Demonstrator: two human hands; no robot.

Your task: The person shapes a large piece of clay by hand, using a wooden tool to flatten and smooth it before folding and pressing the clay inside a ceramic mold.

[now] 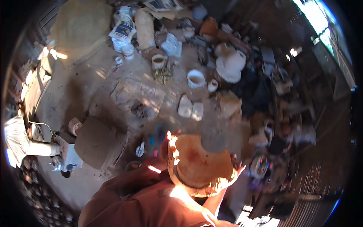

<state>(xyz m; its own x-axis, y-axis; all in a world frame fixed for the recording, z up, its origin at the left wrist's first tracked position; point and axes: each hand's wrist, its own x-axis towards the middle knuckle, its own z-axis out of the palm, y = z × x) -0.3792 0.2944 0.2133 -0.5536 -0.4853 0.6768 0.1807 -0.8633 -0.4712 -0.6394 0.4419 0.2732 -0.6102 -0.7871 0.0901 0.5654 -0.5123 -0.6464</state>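
While gripping a round clay pot (200, 166) between both palms, mouth facing up: left hand (166, 145) clasping its left wall, right hand (237, 170) pressing its right rim. Beyond the hands, lying: two pale blocks (191, 109), white cups (196, 78); leftward, a brown slab (99, 142).

Both forearms come up from below in reddish-brown sleeves, bent inward toward each other. The left hand (166, 145) is raised with its fingers spread and pressing inward. The right hand (235, 166) sits opposite and slightly lower, mostly hidden, only the fingertips showing.
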